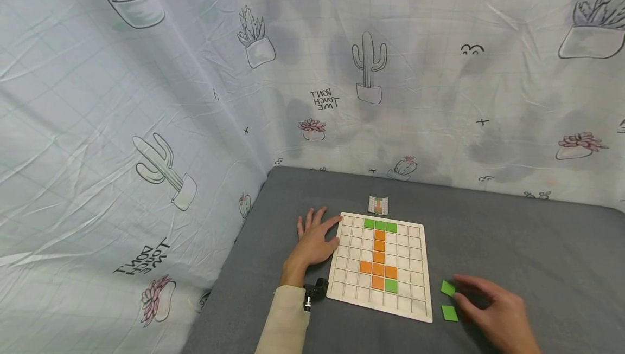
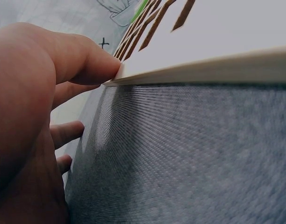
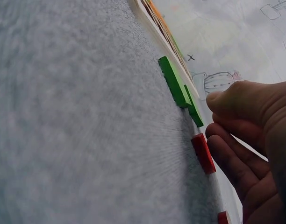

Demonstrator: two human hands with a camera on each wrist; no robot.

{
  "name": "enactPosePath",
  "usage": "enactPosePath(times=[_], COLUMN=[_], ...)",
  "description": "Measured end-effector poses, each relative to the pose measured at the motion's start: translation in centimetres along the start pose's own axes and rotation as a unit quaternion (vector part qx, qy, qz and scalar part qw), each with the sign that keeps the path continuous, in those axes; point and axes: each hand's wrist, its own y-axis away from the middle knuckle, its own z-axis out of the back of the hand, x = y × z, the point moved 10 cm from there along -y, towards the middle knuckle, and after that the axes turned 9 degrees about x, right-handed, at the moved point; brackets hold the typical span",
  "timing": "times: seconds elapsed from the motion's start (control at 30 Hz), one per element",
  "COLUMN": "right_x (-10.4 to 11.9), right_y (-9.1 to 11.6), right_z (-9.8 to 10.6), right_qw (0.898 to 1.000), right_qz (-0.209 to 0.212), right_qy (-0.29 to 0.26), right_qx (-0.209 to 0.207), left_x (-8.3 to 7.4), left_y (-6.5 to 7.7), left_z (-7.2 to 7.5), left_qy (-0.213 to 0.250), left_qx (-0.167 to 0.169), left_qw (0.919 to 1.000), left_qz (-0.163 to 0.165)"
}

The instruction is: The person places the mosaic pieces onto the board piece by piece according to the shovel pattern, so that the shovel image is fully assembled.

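Observation:
A white grid board (image 1: 410, 294) lies on the grey surface. Green tiles (image 1: 380, 225) form a row at its top, orange tiles (image 1: 378, 257) run down below them, and one more green tile (image 1: 390, 285) sits near the bottom. My left hand (image 1: 312, 243) rests at the board's left edge, thumb and forefinger touching it, the other fingers spread. My right hand (image 1: 498, 310) is right of the board, thumb and forefinger apart beside a loose green tile (image 1: 447, 288). Nearer me lies another green tile (image 1: 450, 313). A red tile (image 3: 203, 154) shows by the right fingers.
Behind the board lies a small pattern card (image 1: 378, 205) with a coloured figure on a grid. A second red tile (image 3: 223, 218) is partly cut off in the right wrist view. Cactus-printed curtains (image 1: 420, 72) hang behind and to the left of the grey surface (image 1: 537, 235).

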Motion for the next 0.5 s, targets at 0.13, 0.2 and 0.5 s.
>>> enactPosePath(times=[0.13,0.2,0.5], right_x=[-0.1,-0.1,0.37], right_y=[-0.2,-0.26,-0.49], right_z=[-0.28,-0.38,-0.54], right_qw=[1.0,1.0,1.0], right_qz=[-0.006,-0.004,0.009], right_qy=[0.0,0.001,-0.011], right_qx=[0.01,0.012,0.012], left_x=[0.06,0.06,0.1], left_y=[-0.02,-0.03,-0.1], left_z=[-0.07,-0.08,-0.09], left_qy=[0.002,0.001,0.002], left_qx=[0.001,0.001,0.003], left_qw=[1.0,1.0,1.0], left_qz=[0.0,0.0,0.002])
